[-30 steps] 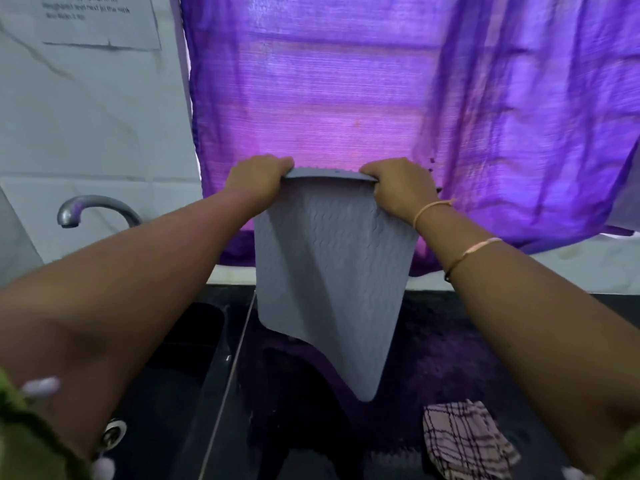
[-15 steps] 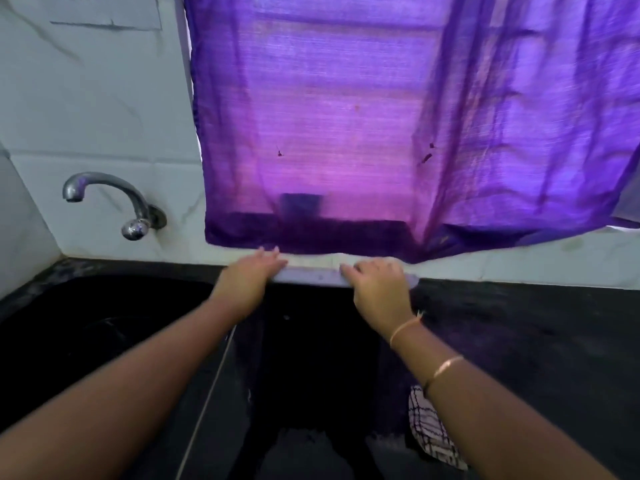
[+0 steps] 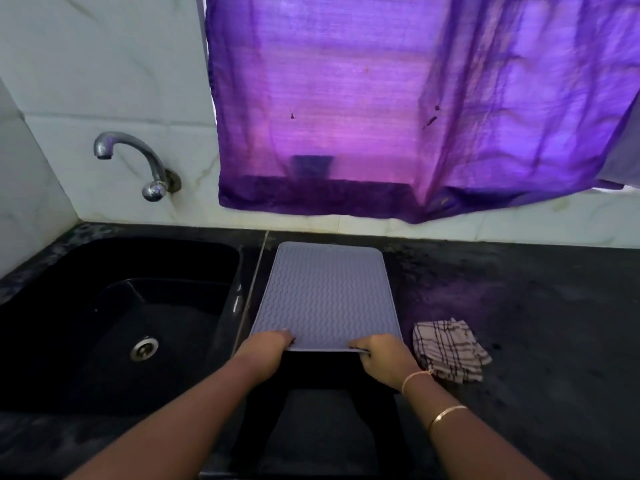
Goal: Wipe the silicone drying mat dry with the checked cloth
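Note:
The grey silicone drying mat [image 3: 327, 292], ribbed with wavy lines, lies flat on the dark counter just right of the sink. My left hand [image 3: 265, 348] grips its near left corner and my right hand [image 3: 384, 356] grips its near right corner, the near edge lifted slightly. The checked cloth [image 3: 448, 349], white with dark lines, lies crumpled on the counter right of the mat, beside my right wrist, held by neither hand.
A black sink [image 3: 114, 317] with a metal drain [image 3: 144, 348] sits to the left, under a chrome tap [image 3: 138, 161] on the tiled wall. A purple curtain [image 3: 398, 109] hangs behind the dark counter [image 3: 536, 323].
The mat was held up hanging in the air, then brought down; its far edge went to the back of the counter and it now lies flat, my hands at its near edge.

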Demonstrator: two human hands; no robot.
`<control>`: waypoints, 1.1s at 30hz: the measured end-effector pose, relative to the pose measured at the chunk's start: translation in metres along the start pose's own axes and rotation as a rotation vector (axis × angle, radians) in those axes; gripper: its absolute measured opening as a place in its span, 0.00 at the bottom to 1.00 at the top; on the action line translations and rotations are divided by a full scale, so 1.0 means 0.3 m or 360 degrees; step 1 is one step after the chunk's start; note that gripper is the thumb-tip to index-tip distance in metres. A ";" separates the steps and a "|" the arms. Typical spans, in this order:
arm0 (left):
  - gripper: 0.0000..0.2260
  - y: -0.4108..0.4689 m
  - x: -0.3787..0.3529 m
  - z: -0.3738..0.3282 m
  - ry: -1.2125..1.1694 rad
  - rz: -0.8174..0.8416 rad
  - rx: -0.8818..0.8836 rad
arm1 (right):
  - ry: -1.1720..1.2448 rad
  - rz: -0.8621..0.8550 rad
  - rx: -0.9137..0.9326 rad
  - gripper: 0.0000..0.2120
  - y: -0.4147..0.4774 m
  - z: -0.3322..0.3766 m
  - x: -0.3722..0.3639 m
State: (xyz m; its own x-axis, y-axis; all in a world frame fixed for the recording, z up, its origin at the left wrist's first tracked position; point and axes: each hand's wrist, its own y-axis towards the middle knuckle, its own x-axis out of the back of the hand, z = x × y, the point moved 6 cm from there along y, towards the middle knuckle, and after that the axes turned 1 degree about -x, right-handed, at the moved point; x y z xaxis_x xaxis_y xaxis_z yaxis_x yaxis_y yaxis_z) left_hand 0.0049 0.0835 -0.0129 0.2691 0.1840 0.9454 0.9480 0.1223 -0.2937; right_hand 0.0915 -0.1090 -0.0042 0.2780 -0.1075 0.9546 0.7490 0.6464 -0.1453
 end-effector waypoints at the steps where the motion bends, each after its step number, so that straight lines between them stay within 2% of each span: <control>1: 0.18 -0.025 -0.018 -0.009 0.0028 0.0018 -0.0031 | 0.0039 0.0024 -0.0041 0.20 -0.024 0.005 -0.022; 8: 0.28 -0.141 -0.074 -0.036 -0.0108 -0.0056 -0.0146 | 0.0219 -0.0108 -0.0159 0.19 -0.142 0.037 -0.087; 14: 0.33 -0.194 -0.120 -0.020 -0.0126 0.0049 -0.0162 | 0.0249 -0.0027 -0.0128 0.20 -0.197 0.069 -0.125; 21: 0.34 -0.230 -0.132 -0.021 -0.0185 0.0103 -0.0136 | 0.0141 0.0147 -0.0152 0.22 -0.202 0.059 -0.139; 28: 0.35 -0.249 -0.179 -0.053 -0.0188 0.0096 -0.0085 | -0.0075 0.0115 -0.0112 0.23 -0.218 0.060 -0.125; 33: 0.27 -0.254 -0.148 -0.047 -0.0249 0.0124 -0.0084 | -0.0203 0.0033 0.0063 0.18 -0.228 0.077 -0.087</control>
State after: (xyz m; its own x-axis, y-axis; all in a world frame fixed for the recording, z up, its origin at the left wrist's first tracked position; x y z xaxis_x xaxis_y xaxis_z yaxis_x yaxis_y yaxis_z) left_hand -0.0768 0.0521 -0.0306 0.3162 0.3410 0.8853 0.9341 0.0511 -0.3534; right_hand 0.0191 -0.1330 -0.0131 0.2126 0.0013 0.9771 0.7191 0.6769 -0.1573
